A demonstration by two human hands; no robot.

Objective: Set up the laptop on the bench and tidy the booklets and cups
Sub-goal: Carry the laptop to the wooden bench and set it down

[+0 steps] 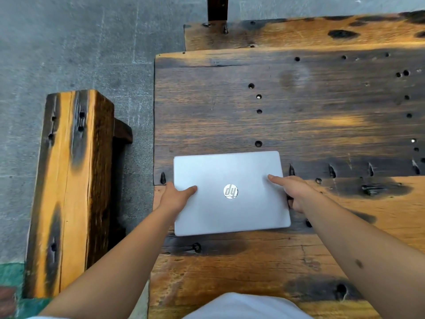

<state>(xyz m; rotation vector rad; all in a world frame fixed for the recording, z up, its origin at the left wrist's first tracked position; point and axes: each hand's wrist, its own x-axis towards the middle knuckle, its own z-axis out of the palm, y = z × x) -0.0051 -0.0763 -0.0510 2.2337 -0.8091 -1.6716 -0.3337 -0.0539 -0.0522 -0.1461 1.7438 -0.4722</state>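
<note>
Grey stone floor [69, 42], scorched wooden stool [69, 192] at left.

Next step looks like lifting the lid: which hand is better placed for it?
Probably the right hand: its thumb lies on the closed silver laptop lid and its fingers curl under the right edge. The left hand grips the opposite edge similarly, so either could.

Your closed laptop [231, 194] lies on the bench [322, 107] near its front-left corner. Your left hand [176, 196] and right hand [293, 189] grip its left and right edges, apparently; a beam [69, 192] stands left of the bench.
</note>
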